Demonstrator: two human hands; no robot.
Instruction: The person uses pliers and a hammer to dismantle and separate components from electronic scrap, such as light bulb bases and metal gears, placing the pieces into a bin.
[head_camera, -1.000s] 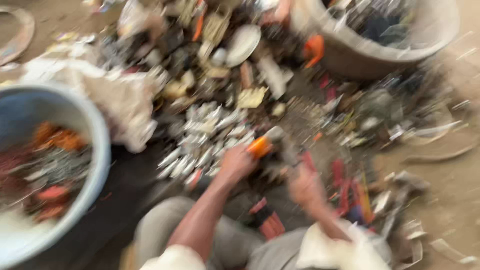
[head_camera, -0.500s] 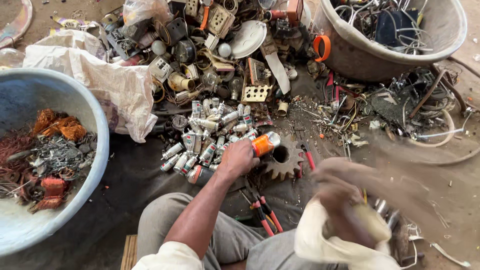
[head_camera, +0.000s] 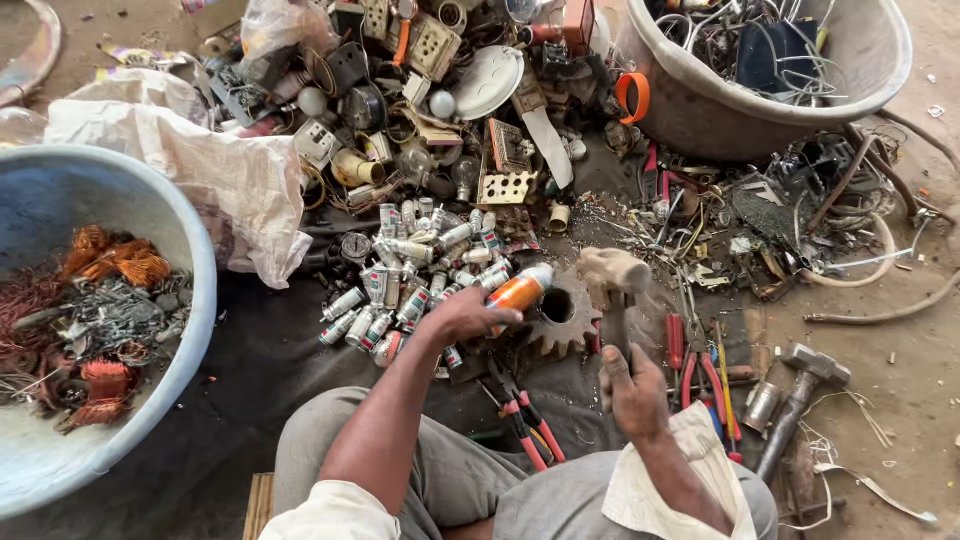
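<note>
My left hand (head_camera: 462, 316) grips a small orange and white cylinder (head_camera: 521, 290), laid against a rusty gear wheel (head_camera: 556, 318) on the dark ground cloth. My right hand (head_camera: 632, 388) holds the handle of a wooden mallet (head_camera: 613, 272), its head raised just right of the gear. A heap of similar small cylinders (head_camera: 420, 275) lies just left of my left hand. Red-handled pliers (head_camera: 528, 425) rest below the gear, between my knees.
A blue basin (head_camera: 190, 300) of copper coils and scrap sits at left, next to a white sack (head_camera: 210, 175). A grey tub (head_camera: 740, 110) of wires stands top right. Scrap parts fill the back. A metal hammer (head_camera: 800, 390) and screwdrivers (head_camera: 700, 360) lie at right.
The view has steadied from blur. My right hand has come up from near my knee and now holds the mallet upright beside the gear. My left hand keeps the cylinder on the gear.
</note>
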